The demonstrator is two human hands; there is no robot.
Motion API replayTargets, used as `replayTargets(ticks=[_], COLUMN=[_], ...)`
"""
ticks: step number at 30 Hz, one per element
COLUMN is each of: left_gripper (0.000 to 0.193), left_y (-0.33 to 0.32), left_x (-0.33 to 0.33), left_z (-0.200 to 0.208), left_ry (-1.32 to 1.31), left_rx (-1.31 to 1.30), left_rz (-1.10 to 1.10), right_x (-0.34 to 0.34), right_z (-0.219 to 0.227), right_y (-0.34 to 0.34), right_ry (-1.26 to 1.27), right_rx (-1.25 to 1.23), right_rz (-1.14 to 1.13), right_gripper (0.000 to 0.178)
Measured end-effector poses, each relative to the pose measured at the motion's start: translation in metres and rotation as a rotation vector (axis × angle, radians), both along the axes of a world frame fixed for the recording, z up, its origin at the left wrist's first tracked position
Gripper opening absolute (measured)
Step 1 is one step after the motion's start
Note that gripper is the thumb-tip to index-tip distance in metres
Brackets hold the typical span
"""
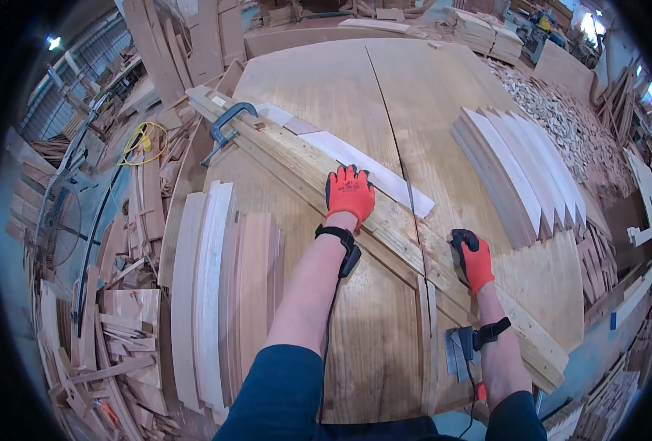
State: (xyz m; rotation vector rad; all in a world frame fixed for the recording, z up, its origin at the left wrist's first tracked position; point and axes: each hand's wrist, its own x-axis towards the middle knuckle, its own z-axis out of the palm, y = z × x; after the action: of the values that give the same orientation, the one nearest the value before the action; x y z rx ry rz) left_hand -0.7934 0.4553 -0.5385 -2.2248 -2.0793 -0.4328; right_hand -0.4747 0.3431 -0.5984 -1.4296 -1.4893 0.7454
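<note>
My left hand (350, 195), in a red glove with dark fingertips, lies on a long wooden beam (289, 151). Its fingers are spread and reach onto a pale, flat wooden strip (385, 173) along the beam's far side. My right hand (474, 259), gloved alike, rests at the beam farther right with its fingers curled in. Whatever it may hold is hidden by the glove. A blue C-clamp (226, 126) grips the beam's far left end. Under the beam spreads a broad wooden panel (318, 81) with a dark seam running through it.
Curved wooden pieces stand in a row at the left (202, 294), and another stack (521, 173) sits at the right. Wood scraps (123, 331) pile up beside the panel. A yellow cord (143, 143) and a fan (62, 220) are at the far left.
</note>
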Motion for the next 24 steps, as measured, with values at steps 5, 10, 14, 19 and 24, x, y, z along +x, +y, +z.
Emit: replayTargets(ticks=[5, 10, 14, 19, 24], left_gripper=[0.050, 0.051, 0.053, 0.050, 0.050], left_y=[-0.003, -0.011, -0.016, -0.021, -0.028], left_x=[0.000, -0.003, -0.003, 0.002, 0.007], left_z=[-0.007, -0.007, -0.002, 0.005, 0.011], left_ry=[0.016, 0.007, -0.005, -0.038, -0.020], left_rx=[0.034, 0.044, -0.030, -0.025, -0.064], left_rz=[0.011, 0.037, 0.051, 0.041, 0.025], right_x=[0.002, -0.001, -0.003, -0.002, 0.008], right_z=[-0.007, 0.002, 0.010, 0.014, 0.020], right_y=[-0.002, -0.005, -0.010, -0.015, -0.020], right_ry=[0.042, 0.331, 0.226, 0.048, 0.017], right_rx=[0.043, -0.135, -0.115, -0.038, -0.050], right_rz=[0.034, 0.005, 0.017, 0.016, 0.027], right_gripper=[0.026, 0.024, 0.026, 0.032, 0.033])
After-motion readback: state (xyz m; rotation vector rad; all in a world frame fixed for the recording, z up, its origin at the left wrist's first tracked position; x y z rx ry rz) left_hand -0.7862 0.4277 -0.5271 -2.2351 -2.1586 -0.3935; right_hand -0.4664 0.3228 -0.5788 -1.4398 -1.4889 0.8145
